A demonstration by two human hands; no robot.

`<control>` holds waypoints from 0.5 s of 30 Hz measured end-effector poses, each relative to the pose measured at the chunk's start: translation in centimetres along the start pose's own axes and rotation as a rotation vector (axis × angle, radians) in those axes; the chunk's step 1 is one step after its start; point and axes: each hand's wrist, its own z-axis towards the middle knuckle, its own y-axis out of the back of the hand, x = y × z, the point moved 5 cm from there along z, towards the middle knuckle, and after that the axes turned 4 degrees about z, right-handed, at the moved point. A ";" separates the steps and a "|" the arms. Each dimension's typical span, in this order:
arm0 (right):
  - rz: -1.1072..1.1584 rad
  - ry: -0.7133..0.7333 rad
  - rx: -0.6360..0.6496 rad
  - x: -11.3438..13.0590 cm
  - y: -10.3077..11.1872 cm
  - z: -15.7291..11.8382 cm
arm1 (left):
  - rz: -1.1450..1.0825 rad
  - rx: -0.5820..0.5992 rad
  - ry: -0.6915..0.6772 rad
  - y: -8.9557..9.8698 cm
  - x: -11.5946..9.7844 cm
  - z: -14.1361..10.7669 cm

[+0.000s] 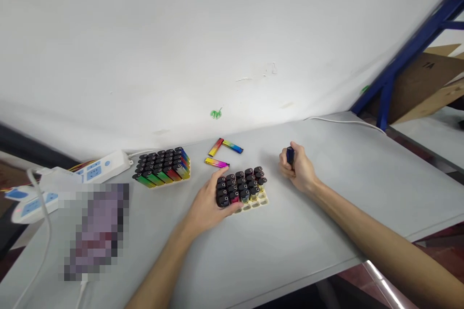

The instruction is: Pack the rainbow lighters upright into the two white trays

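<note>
My left hand (208, 203) is wrapped round the left end of a cream tray (264, 201), its thumb in front and its fingers behind. Several black-topped lighters (242, 186) stand upright in the tray's holes, and some holes along the front and right show bare. To the right, raised off the table, my right hand (299, 166) is closed round a dark blue lighter (290, 155). Most of that lighter's body is hidden by the fingers.
A second, fuller block of colourful lighters (163, 166) stands at left. Three loose lighters, one of them yellow and pink (216, 162), lie near the wall. Power strips (97, 170), a blurred-out object (97, 227) and white cables occupy the table's left side.
</note>
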 end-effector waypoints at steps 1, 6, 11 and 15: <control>0.006 -0.007 -0.008 0.0 0.0 0.0 | -0.001 -0.002 -0.003 0.0 0.0 0.0; 0.048 -0.032 -0.019 -0.2 -0.5 -0.3 | -0.002 0.012 0.018 0.0 -0.1 0.0; 0.022 -0.031 -0.010 -0.5 -0.8 -0.5 | 0.023 0.008 0.026 0.1 -0.1 -0.1; -0.012 -0.033 0.021 -0.8 -0.9 -0.3 | 0.021 0.010 0.006 0.1 -0.2 -0.1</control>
